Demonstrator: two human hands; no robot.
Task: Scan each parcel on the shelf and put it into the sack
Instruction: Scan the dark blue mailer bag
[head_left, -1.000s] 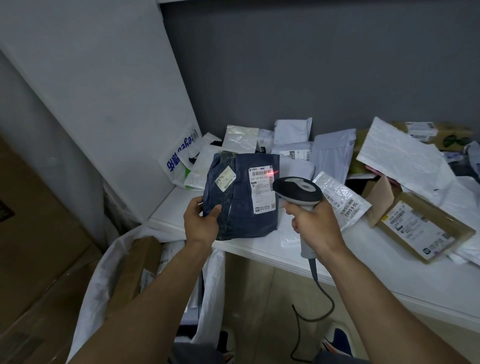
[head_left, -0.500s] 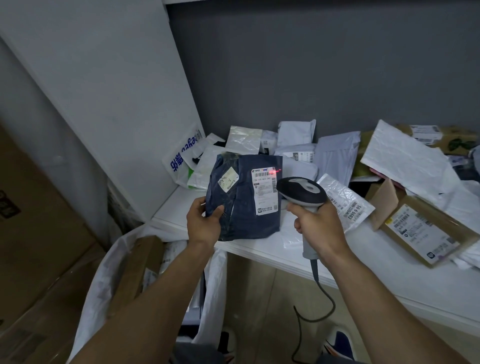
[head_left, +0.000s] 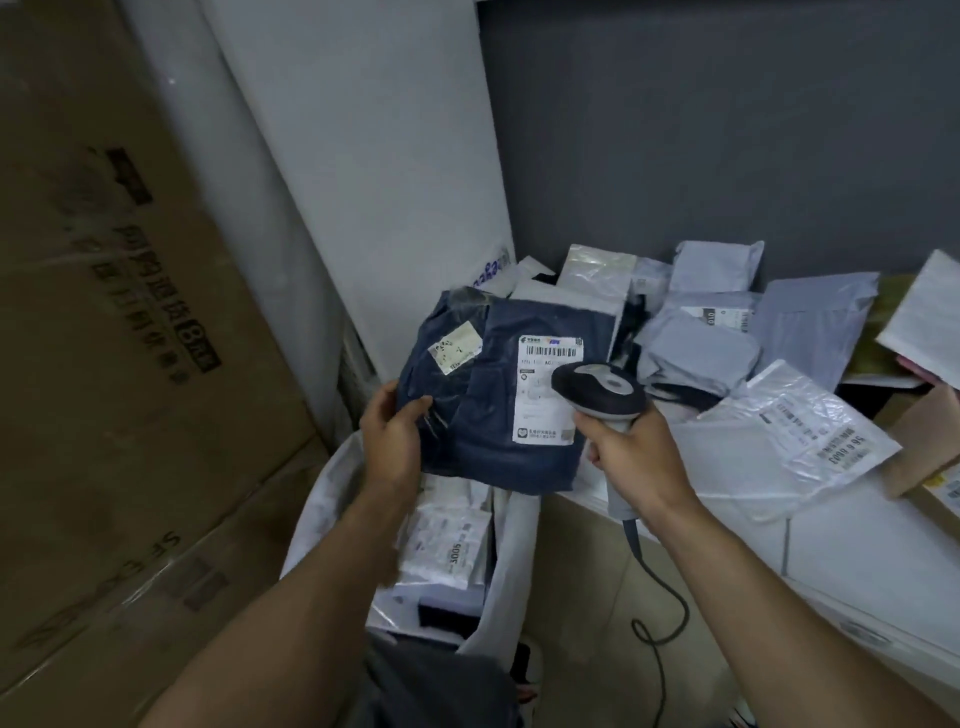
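L hand (head_left: 392, 431): forearm comes in from lower left, thumb on the front face of the dark blue parcel (head_left: 498, 415), fingers curled round its left edge, gripping it. Parcel is tilted, white label (head_left: 545, 395) facing up, over the mouth of the white sack (head_left: 322, 499), at the shelf (head_left: 831, 545) front-left corner. R hand (head_left: 639, 452): fist closed round the scanner (head_left: 597, 392) handle, head overlapping the label's right side. Cable (head_left: 660, 597) hangs below. Other mailers (head_left: 717, 338) piled on shelf behind.
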